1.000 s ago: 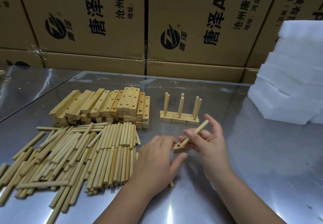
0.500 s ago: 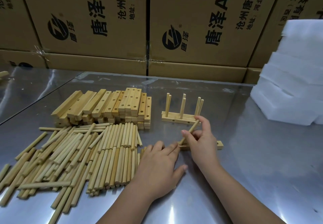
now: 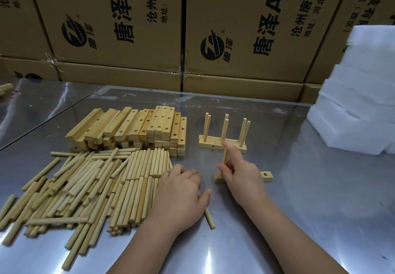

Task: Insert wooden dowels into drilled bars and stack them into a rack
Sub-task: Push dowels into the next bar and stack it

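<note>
Right hand [image 3: 241,175] pinches a round dowel [image 3: 225,156] upright at the left end of the near bar [image 3: 266,176], hiding its middle. Left hand [image 3: 181,194] rests flat, fingers relaxed, on the dowel pile [image 3: 89,188]. Beyond are a stack [image 3: 136,128] of square drilled bars and a six-peg rack [image 3: 210,144]. White foam blocks [image 3: 359,102] sit right and printed cartons [image 3: 119,17] far, on a reflective steel table [image 3: 310,209].

"唐泽" cartons, printed in black

The cardboard cartons [image 3: 119,64] each bear a round logo [image 3: 73,31] marked "唐泽", large "唐泽 AH" and smaller lines, "沧州唐泽" and "地址:河北河间", all cut off at the top edge.
</note>
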